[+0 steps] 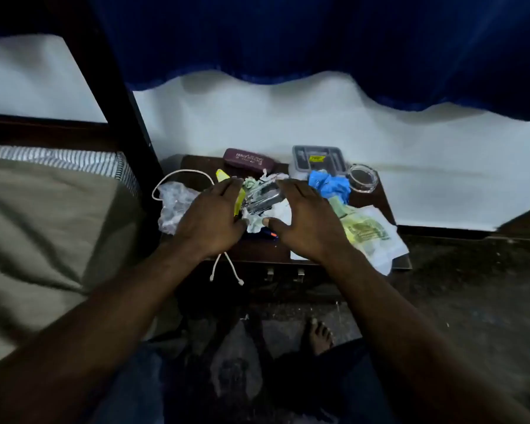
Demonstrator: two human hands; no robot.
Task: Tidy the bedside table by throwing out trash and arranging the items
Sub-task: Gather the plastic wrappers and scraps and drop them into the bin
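Setting: a dark wooden bedside table (257, 250) stands against a pale wall, seen from above, with a bed (43, 224) to its left and a blue curtain (318, 41) hanging overhead.
Left hand (211, 215): palm down over the left of the tabletop, fingers straight and slightly spread, gripping nothing. Its fingertips reach the edge of the trash pile.
Right hand (306, 221): palm down over the middle right, fingers straight, thumb pointing left toward the other hand. It holds nothing.
Trash pile: between the two hands lie a shiny silver wrapper (262, 197) and crumpled white tissue (256, 223). Whether the hands touch them cannot be told.
Left side of table: a yellow wrapper (222, 175) partly under the left fingers, crumpled clear plastic (173, 206), and a white cord (181, 175) looping round it, its ends hanging over the front edge.
Back of table: a maroon case (247, 159), then a clear lidded box (317, 160) with a yellow label.
Right side of table: a crumpled blue glove (328, 183), a glass ashtray (363, 178) beside it, and a clear bag with green print (371, 234) overhanging the front right corner.
Floor: a bare foot (318, 335) shows below the table.
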